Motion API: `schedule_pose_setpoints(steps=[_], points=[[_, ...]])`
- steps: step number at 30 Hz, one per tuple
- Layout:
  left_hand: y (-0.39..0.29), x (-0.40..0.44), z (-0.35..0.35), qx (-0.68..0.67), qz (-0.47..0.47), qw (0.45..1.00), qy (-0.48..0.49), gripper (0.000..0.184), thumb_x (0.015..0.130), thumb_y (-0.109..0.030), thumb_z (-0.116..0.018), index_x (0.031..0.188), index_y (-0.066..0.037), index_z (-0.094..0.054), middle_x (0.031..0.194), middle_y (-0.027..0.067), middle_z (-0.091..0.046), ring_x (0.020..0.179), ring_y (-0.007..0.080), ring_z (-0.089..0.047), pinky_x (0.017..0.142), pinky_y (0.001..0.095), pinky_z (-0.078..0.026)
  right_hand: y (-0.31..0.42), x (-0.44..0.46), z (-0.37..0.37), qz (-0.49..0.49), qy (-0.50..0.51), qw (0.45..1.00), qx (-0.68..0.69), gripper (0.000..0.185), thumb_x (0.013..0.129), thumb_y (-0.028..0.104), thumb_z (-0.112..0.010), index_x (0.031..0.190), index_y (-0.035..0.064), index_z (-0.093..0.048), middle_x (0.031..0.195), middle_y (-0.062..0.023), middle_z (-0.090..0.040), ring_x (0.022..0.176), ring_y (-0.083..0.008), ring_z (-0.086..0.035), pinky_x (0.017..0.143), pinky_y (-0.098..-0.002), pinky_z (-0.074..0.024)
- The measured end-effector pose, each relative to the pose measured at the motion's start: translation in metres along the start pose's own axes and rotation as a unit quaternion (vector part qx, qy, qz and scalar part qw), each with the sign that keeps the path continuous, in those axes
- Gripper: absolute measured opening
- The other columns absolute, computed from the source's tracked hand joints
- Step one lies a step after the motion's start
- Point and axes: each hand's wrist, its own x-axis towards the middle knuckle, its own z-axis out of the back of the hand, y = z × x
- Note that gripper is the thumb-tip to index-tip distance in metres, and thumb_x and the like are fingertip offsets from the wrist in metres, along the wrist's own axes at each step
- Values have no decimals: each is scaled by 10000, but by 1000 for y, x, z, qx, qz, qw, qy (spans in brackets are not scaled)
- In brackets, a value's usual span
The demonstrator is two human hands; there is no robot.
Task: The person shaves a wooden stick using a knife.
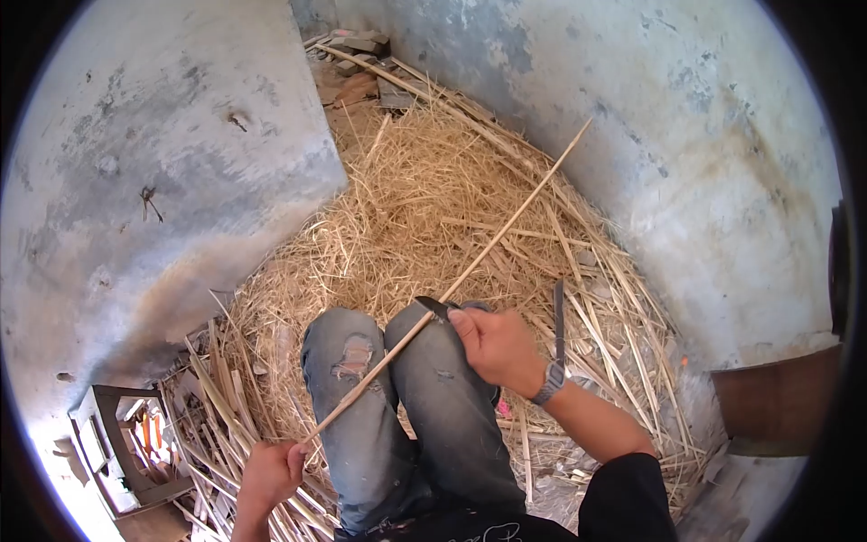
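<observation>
A long, thin bamboo stick (pixel 506 228) runs slantwise across my knees, from lower left to upper right. Its near end is gripped in my left hand (pixel 271 474), beside my left thigh. My right hand (pixel 502 346), with a grey watch on the wrist, is closed around a knife whose handle is hidden in the fist. The dark, curved knife blade (pixel 433 307) lies against the stick just above my right knee. My worn jeans (pixel 442 379) sit under the stick.
Pale shavings (pixel 397 217) cover the floor ahead. Split bamboo strips (pixel 623 361) lie along the right wall, with more in a pile at lower left. A dark, flat blade-like strip (pixel 559 321) stands right of my hand. A wooden frame (pixel 135 452) is at lower left. Walls close in both sides.
</observation>
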Motion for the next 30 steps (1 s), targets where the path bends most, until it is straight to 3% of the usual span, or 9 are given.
schedule_pose_setpoints(steps=[5, 8, 10, 12, 15, 20, 23, 25, 30], points=[[-5, -4, -4, 38, 0, 999, -26, 390, 1010, -318, -580, 734, -50, -648, 614, 218, -599, 615, 470, -612, 613, 524, -519, -76, 49, 38, -98, -132, 983, -87, 502, 1087, 316, -482, 759, -16, -668, 527, -198, -509, 437, -330, -484, 464, -435, -385], [-5, -1, -7, 32, -11, 998, -44, 374, 995, -305, -602, 724, -50, -641, 601, 210, -598, 601, 457, -618, 601, 517, -519, -64, 47, 34, -95, -109, 987, -64, 543, 1092, 348, -479, 725, -23, -631, 513, -182, -489, 426, -278, -448, 447, -406, -354], [-2, -3, -10, 33, -15, 998, -49, 369, 989, -301, -611, 719, -50, -636, 594, 205, -597, 597, 451, -622, 596, 514, -519, -45, 29, 21, -69, -80, 992, -71, 553, 1086, 368, -489, 720, -24, -629, 519, -199, -503, 430, -312, -478, 463, -433, -372], [4, -3, -13, 53, -22, 997, -60, 360, 979, -305, -625, 718, -57, -636, 581, 192, -589, 588, 447, -621, 579, 515, -514, -19, 16, 19, -49, 41, 997, -49, 566, 1079, 391, -501, 724, -29, -637, 520, -211, -508, 444, -348, -503, 480, -460, -386], [8, -3, -16, 55, -20, 996, -72, 373, 971, -322, -636, 701, -64, -618, 579, 179, -591, 575, 440, -619, 558, 519, -505, -40, 42, 34, -45, -72, 993, -77, 574, 1086, 379, -478, 718, -29, -643, 531, -232, -514, 465, -388, -518, 499, -477, -391], [3, -3, -18, 80, -9, 993, -87, 378, 965, -336, -642, 701, -70, -594, 592, 170, -606, 562, 434, -616, 536, 518, -494, -32, 60, 55, -166, -29, 979, -115, 519, 1086, 329, -446, 771, -9, -681, 629, -258, -601, 545, -431, -591, 543, -483, -469], [2, -6, -19, 85, -11, 992, -90, 382, 964, -345, -644, 707, -68, -586, 600, 166, -609, 558, 431, -615, 531, 514, -494, -3, 28, 31, -24, 20, 993, -112, 526, 1080, 345, -460, 765, -14, -679, 637, -251, -615, 567, -438, -609, 554, -492, -486], [0, -7, -18, 86, -15, 992, -95, 385, 963, -351, -645, 711, -66, -585, 602, 165, -607, 557, 430, -615, 529, 510, -495, 3, 16, 23, -42, 98, 986, -125, 536, 1073, 360, -471, 753, -15, -684, 639, -246, -617, 577, -441, -613, 555, -497, -480], [-8, -9, -18, 63, -26, 990, -120, 388, 969, -289, -637, 691, -33, -550, 580, 213, -555, 553, 476, -574, 529, 519, -468, -50, 63, 53, -122, -24, 983, -138, 523, 1063, 385, -482, 783, 2, -704, 667, -250, -629, 608, -453, -630, 583, -517, -492]])
